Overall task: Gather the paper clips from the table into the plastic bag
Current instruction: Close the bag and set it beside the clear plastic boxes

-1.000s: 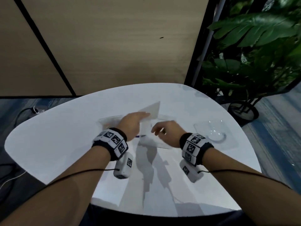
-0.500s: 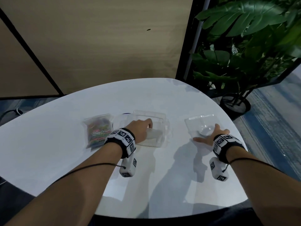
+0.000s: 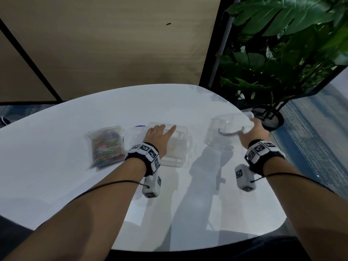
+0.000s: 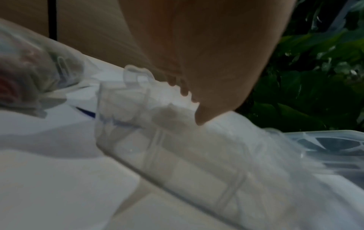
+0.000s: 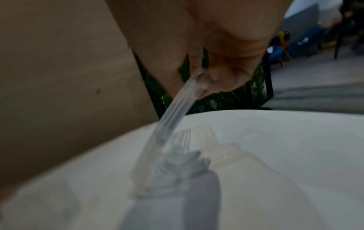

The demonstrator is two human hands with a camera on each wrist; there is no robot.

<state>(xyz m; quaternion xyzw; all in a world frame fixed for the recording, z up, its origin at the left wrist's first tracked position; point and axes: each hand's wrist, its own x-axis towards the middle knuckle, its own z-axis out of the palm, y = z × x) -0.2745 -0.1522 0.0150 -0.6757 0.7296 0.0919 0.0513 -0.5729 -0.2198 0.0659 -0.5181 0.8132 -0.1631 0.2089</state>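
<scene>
The clips [image 3: 107, 147] look already gathered: a bright tangle of them lies inside the bag [image 3: 105, 146], which rests flat on the bench [image 3: 56, 185] at about 9 o'clock from the left hand. No loose clips show on the bench, though small ones could escape this view. So I judge the gathering done and the step in hand to be tidying up, closing the clear box.

The left hand [image 3: 159, 136] lies flat on the box [image 3: 175, 147] near bench centre, fingers straight and spread, pressing it down rather than gripping; the left wrist view shows the palm [image 4: 206, 62] over the box's top edge.

The right hand [image 3: 252, 131], at about 2 o'clock near the bench's far right edge, has its grip pinched on the rim of the lid [image 3: 227, 127], a clear tray with a dark curved handle mark. The right wrist view shows thumb and fingers [image 5: 226, 77] nipping the lid [image 5: 177, 116] edge, the lid tilted with its near end raised off the bench.

Next, probably: carry the lid toward 9 o'clock, square it over the box while the left hand clears away, and press down. Whether the bag should go inside first I cannot tell.
</scene>
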